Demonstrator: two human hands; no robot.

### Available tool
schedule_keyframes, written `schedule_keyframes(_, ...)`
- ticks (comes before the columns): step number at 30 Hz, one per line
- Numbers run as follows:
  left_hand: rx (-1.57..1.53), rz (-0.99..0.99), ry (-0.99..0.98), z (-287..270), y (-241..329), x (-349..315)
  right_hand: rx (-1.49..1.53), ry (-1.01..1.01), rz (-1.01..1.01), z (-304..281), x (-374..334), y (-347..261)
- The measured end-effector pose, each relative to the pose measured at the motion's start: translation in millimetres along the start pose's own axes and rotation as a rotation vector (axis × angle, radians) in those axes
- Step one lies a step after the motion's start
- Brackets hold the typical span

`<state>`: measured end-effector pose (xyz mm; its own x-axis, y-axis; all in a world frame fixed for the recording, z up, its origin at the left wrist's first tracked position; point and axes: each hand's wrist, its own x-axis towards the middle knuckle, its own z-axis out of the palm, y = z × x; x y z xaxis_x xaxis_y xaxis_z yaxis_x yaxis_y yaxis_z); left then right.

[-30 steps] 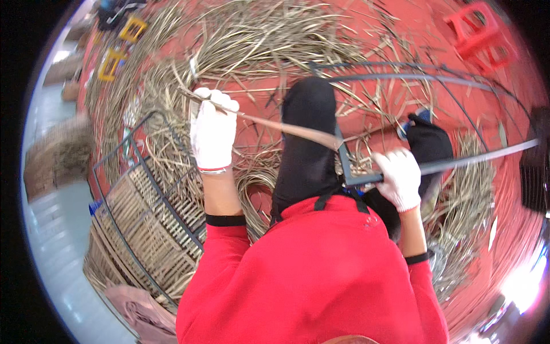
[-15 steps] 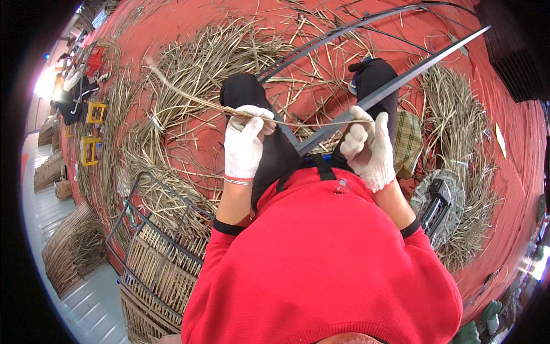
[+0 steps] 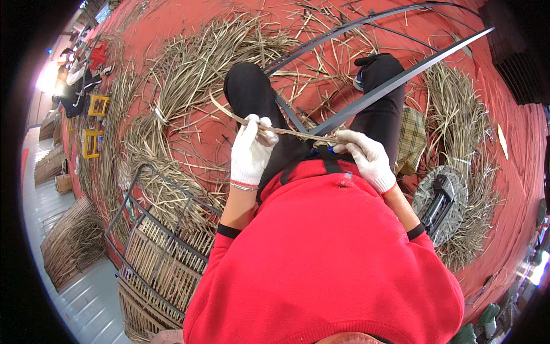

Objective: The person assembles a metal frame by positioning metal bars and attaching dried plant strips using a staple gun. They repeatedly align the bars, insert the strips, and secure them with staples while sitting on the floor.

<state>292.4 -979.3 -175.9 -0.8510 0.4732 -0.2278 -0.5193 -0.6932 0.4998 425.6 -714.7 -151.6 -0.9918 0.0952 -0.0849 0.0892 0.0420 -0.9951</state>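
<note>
A few thin tan strips of split cane or straw (image 3: 298, 133) stretch between my hands above my lap. In its white knit glove, my left hand (image 3: 251, 150) pinches them, and a curved end sticks out past it to the upper left. My right hand (image 3: 369, 159), gloved alike, is closed on their other end, thumb and fingers together. Just beyond the hands, a dark grey metal frame (image 3: 395, 85) rests across my legs, its corner close to my lap.
Loose heaps of long dry strips (image 3: 197, 63) lie around me on the red floor sheet (image 3: 487, 137). A framed slatted panel (image 3: 166, 258) is at lower left, yellow stools (image 3: 98, 105) farther left. On the right are a round pad with a black tool (image 3: 440, 198) and a checked cloth (image 3: 410, 137).
My right hand has turned and come down, its fingers now closed round the strips. The long end beyond my left hand is shorter, and my left hand has shifted slightly right and lower.
</note>
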Motion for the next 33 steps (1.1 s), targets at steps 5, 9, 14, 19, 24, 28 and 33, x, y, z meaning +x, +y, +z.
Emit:
schedule_keyframes(5,0.033,-0.066,0.009,0.0,-6.9,7.3,-0.885,0.081,-0.287,-17.2,-0.1,5.1)
schedule_keyframes(9,0.256,-0.006,0.05,3.6,-19.8,8.6,-0.502,0.078,0.013,-24.3,-9.2,10.8)
schedule_keyframes(14,0.412,-0.103,0.065,7.5,-19.3,7.0,-0.233,0.115,0.118,-24.3,-13.4,10.7)
schedule_keyframes(19,0.621,-0.226,0.043,12.7,-19.3,1.7,0.012,0.113,0.22,-21.5,-2.7,4.6)
schedule_keyframes(24,0.661,-0.232,-0.058,22.0,-31.5,1.9,0.262,0.014,0.228,-2.4,5.8,-1.5)
schedule_keyframes(28,0.609,-0.291,-0.13,31.1,-41.2,-1.1,0.175,-0.221,0.23,16.1,13.0,-6.4)
schedule_keyframes(33,0.774,-0.278,0.008,30.5,-47.0,-4.2,-0.082,-0.223,0.186,12.5,14.7,-6.2)
